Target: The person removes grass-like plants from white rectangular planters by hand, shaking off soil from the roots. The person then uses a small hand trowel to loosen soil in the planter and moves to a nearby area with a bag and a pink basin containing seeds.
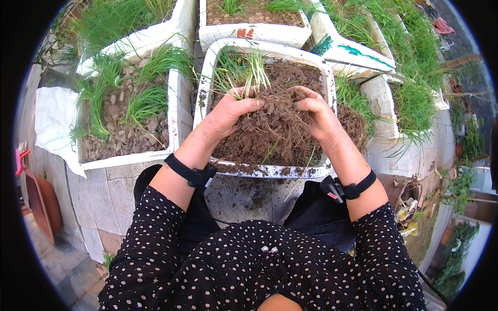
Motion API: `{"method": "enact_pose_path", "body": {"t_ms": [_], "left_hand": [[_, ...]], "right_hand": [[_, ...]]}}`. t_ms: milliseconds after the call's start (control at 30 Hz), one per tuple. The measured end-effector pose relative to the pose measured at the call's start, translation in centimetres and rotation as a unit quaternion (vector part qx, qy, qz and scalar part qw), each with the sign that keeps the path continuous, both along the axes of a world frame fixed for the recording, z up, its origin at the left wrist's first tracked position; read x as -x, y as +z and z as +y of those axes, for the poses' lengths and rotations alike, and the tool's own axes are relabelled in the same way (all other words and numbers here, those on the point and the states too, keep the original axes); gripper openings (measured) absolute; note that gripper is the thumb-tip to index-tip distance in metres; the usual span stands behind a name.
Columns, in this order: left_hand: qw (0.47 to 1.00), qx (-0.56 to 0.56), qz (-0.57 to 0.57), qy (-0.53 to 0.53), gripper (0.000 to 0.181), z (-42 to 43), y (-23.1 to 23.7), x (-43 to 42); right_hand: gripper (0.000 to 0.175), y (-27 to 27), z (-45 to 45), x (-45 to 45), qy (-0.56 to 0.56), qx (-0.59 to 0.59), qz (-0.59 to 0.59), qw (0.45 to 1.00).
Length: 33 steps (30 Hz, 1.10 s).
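My left hand (233,112) pinches a small bunch of grass-like plants (255,72) near the base of its pale stems. Brown roots clotted with soil (278,103) hang from the bunch between my hands. The curled fingers of my right hand (315,110) grip the other side of this root mass. Both hands are over a white planter box (268,171) with dirt smeared on its rim. Inside it lie loose dark soil and matted roots (260,144), with more green blades (233,68) at the back left.
To the left stands a white foam box (126,157) with clumps of grass-like plants in crumbly soil. More planted white boxes (255,35) line the back and right. A root clod with green blades (352,120) rests against the planter's right side. A reddish-brown container (44,206) is at far left.
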<state>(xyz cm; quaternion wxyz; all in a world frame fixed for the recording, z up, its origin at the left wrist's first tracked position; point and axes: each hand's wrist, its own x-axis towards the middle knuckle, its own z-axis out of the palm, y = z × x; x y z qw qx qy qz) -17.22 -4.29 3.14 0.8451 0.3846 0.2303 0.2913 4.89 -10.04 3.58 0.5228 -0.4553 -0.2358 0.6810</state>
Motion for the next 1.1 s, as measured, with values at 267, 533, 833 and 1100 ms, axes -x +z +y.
{"method": "enact_pose_path", "body": {"t_ms": [267, 533, 833, 1100], "left_hand": [[0.986, -0.076, 0.138, 0.057, 0.025, 1.3, -1.3, 0.5], [0.986, -0.074, 0.129, 0.069, 0.021, 1.7, -0.7, 0.7], [0.984, -0.108, 0.134, 0.044, 0.029, 2.0, -1.1, 0.5], [0.971, -0.165, 0.172, -0.019, 0.025, 1.4, -0.8, -0.4]], "right_hand": [[0.042, 0.4, 0.5, -3.0, -0.006, 0.049, 0.005, 0.999], [0.037, 0.2, 0.4, -4.1, -0.033, 0.010, -0.020, 0.999], [0.046, -0.5, 0.6, -1.8, -0.032, -0.209, -0.740, 0.639], [0.049, 0.4, 0.2, 2.4, 0.118, -0.171, -0.342, 0.917]]}}
